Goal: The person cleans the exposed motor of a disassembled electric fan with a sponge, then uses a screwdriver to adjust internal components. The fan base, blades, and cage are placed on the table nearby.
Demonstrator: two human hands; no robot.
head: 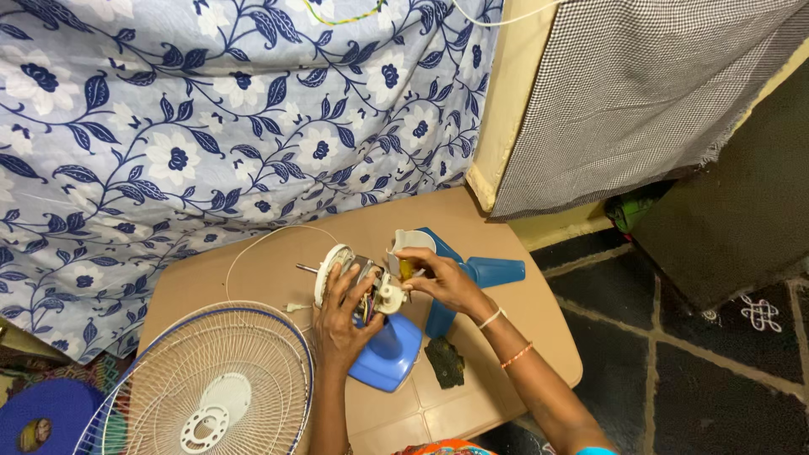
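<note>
A table fan's bare motor (358, 282), with a white front plate, a steel shaft and exposed wiring, is held above a tan plastic table (506, 337). My left hand (341, 324) grips the motor body from below. My right hand (438, 278) pinches a small yellowish part at the motor's rear, next to the white rear housing piece (410, 242). A blue fan base cover (389, 354) sits just under the motor. Blue fan blades (484, 271) lie behind my right hand.
A white wire fan guard (211, 379) leans over the table's near left corner. A white cord (253, 248) loops across the tabletop. A dark crumpled cloth (444, 361) lies near the front edge. A floral sheet hangs behind; dark tiled floor lies to the right.
</note>
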